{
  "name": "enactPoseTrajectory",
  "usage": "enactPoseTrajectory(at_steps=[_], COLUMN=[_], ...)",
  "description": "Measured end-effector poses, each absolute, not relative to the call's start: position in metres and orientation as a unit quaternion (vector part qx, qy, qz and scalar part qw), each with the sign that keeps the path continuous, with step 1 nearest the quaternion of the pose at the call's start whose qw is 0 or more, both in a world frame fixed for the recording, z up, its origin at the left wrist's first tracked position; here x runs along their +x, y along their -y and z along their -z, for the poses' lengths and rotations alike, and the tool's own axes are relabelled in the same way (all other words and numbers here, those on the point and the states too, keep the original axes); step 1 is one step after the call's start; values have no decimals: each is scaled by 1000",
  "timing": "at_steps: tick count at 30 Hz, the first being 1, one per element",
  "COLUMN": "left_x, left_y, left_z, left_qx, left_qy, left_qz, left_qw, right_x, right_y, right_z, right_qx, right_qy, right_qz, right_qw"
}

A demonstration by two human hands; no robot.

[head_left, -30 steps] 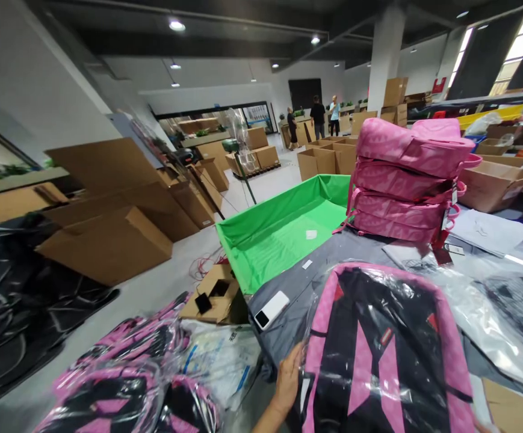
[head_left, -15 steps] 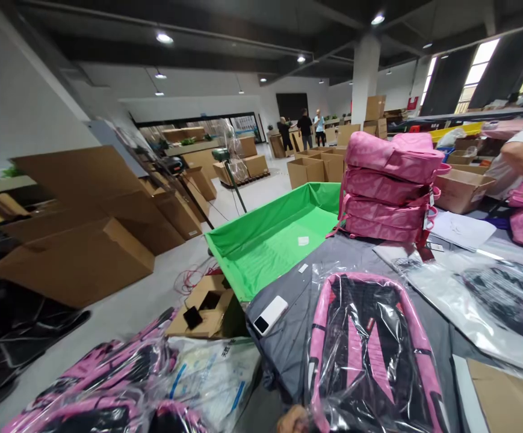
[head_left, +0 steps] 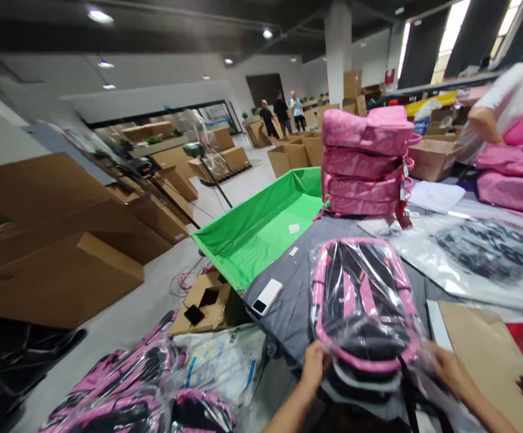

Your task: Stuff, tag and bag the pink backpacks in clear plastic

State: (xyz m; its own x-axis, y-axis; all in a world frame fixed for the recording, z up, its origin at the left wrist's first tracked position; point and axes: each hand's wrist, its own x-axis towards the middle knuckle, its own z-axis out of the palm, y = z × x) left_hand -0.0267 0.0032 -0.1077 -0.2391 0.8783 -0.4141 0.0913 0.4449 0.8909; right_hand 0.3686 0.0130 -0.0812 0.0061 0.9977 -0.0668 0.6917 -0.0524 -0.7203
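So, on my feed both hands are at the near end of a pink-and-black backpack (head_left: 363, 294) wrapped in clear plastic. The left hand (head_left: 312, 367) is closed on the plastic at the backpack's lower left side, and the right hand (head_left: 442, 364) grips its lower right side. The backpack's top end lies over a grey cloth (head_left: 283, 319) covering the table, with a white phone (head_left: 266, 297) on the cloth to its left.

Beyond it, a stack of pink backpacks (head_left: 365, 162) stands on the cloth, beside a green-lined tray (head_left: 261, 231). To my right, a flat plastic bag with black print (head_left: 482, 249) lies just beside the wrapped backpack, and a cardboard sheet (head_left: 487, 355) lies nearer the right hand. Below the left hand, I can see more plastic-wrapped pink backpacks (head_left: 117, 379) next to a white printed sack (head_left: 220, 361). A small opened cardboard box (head_left: 202, 304) sits at the tray's near corner. At the far right, a co-worker in a white T-shirt (head_left: 505, 102) stands behind a pile of pink backpacks (head_left: 514, 174).
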Motion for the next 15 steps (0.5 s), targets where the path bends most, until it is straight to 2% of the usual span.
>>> enactPoseTrajectory(at_steps=[4,7,11,15], left_x=[-62,-50,32,125], left_y=[-17,7,47,44], left_z=[101,105,121,142], left_qx=[306,266,298,344], left_qy=[-706,-708,-638,-563], left_qz=[-462,-445,-364,-339], left_qw=[441,480,609,671], right_x=[397,397,369,346], right_y=[-34,-11,38,55], right_z=[70,79,98,113], right_qx=[-713,-717,-706,-689], right_qy=[582,575,597,622], right_qz=[-272,-296,-315,-319], right_qw=[279,258,216,190])
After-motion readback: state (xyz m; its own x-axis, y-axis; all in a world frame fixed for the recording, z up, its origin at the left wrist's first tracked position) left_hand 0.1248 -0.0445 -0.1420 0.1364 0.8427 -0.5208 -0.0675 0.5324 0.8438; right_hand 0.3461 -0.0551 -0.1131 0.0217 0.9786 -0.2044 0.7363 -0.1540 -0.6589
